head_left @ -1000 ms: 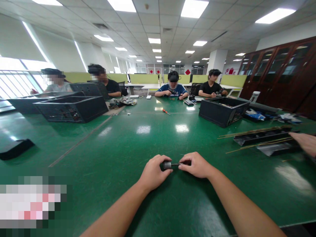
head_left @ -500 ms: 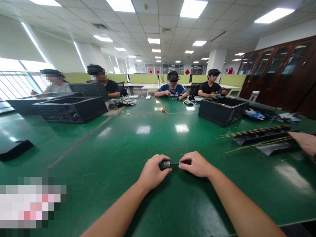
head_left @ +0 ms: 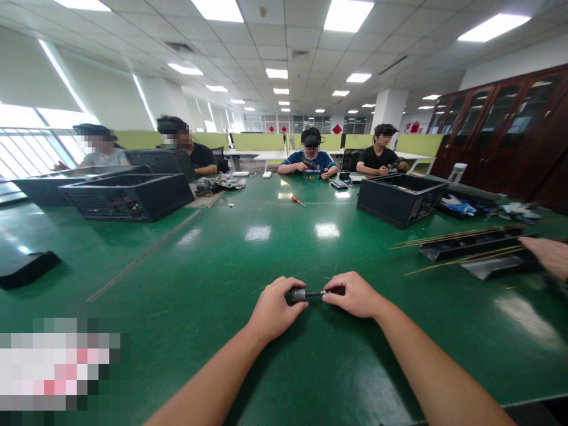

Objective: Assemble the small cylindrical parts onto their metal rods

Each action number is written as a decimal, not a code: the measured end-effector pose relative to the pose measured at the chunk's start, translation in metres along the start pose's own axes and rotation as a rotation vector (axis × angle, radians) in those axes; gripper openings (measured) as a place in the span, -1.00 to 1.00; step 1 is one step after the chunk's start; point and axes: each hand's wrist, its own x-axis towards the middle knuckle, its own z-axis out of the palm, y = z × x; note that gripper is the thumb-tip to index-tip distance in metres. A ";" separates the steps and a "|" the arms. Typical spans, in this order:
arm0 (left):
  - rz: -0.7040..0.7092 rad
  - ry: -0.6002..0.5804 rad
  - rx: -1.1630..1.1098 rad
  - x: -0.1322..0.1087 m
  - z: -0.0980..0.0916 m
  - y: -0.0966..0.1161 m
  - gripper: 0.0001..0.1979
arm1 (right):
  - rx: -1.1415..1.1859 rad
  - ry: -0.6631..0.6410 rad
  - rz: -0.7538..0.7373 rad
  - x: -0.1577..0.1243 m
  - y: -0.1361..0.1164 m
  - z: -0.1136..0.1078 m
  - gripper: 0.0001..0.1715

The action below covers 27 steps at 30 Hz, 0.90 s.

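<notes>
My left hand (head_left: 275, 307) is closed around a small grey metal cylinder (head_left: 299, 294), which pokes out between thumb and fingers. A thin dark shaft (head_left: 316, 293) runs from the cylinder to my right hand (head_left: 352, 296), which pinches its other end with fingers curled. Both hands rest low over the green table (head_left: 248, 260), close to my edge, with knuckles a short gap apart. What the right hand hides beyond the shaft cannot be made out.
Black open computer cases stand at the left (head_left: 128, 195) and right (head_left: 399, 201). Thin brass rods (head_left: 461, 236) lie over black trays at the right, near another person's hand (head_left: 548, 255). A red screwdriver (head_left: 297, 200) lies mid-table. Several people sit at the far side.
</notes>
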 end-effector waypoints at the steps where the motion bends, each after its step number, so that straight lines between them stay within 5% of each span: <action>1: -0.001 0.000 0.000 0.000 0.000 0.000 -0.72 | 0.000 0.000 0.000 0.000 0.000 0.000 -0.76; 27: -0.017 0.055 -0.003 0.001 -0.003 -0.003 -0.73 | -0.009 0.017 0.033 0.000 0.001 -0.004 -0.75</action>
